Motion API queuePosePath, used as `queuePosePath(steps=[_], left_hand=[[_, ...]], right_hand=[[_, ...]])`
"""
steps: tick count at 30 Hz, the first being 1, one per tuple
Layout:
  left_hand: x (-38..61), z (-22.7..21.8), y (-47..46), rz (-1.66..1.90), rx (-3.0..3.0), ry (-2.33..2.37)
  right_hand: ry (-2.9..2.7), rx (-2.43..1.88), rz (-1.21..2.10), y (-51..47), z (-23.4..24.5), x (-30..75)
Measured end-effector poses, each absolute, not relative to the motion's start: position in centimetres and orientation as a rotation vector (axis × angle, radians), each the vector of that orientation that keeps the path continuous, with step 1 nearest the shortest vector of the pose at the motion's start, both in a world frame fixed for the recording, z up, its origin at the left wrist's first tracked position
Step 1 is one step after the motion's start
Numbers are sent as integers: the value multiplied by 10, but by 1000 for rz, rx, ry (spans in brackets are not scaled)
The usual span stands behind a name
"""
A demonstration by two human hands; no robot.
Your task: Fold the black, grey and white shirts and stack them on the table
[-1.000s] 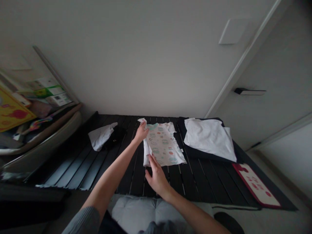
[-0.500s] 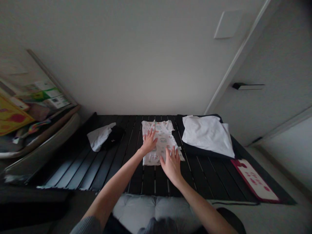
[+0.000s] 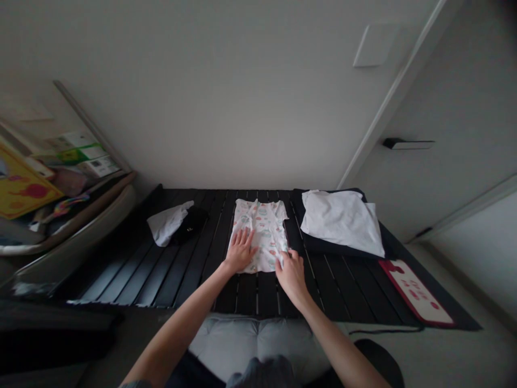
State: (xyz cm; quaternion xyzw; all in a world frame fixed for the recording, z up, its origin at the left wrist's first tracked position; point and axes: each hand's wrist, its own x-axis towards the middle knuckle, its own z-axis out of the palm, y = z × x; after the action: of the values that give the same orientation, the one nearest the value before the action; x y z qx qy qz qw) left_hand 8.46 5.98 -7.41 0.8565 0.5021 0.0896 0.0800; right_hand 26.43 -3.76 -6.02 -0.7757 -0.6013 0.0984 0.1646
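Observation:
A small white baby shirt with a coloured print lies spread on the black slatted table in front of me. My left hand rests flat on its lower left part, fingers stretched and apart. At the shirt's lower right edge is my right hand, fingers curled in and pinching the cloth there. The fingertips of this hand are partly hidden, and the right side edge now runs fairly straight.
White folded cloth lies on a dark one at the right of the table. A red-edged board sits near the right corner. Grey and black cloths lie to the left. A grey cushioned seat is below; a wall stands behind.
My left hand has slid down the shirt towards me. My right hand has moved slightly right and its fingers have curled in. The shirt's flared lower right part is now drawn inward.

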Motion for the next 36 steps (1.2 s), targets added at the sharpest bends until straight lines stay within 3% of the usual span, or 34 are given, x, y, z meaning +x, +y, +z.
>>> queuePosePath(steps=[7, 22, 30, 36], left_hand=[[44, -63, 47, 158, 2513, 1561], [116, -38, -34, 94, 2550, 1012], [116, -53, -44, 172, 2609, 948], [111, -38, -40, 456, 2392, 1210]], right_hand=[[-1770, -2062, 348, -32, -67, 262], [-1713, -2280, 716, 72, -79, 295], [-1707, -2187, 724, 82, -86, 291], [-1723, -1958, 677, 109, -78, 274]])
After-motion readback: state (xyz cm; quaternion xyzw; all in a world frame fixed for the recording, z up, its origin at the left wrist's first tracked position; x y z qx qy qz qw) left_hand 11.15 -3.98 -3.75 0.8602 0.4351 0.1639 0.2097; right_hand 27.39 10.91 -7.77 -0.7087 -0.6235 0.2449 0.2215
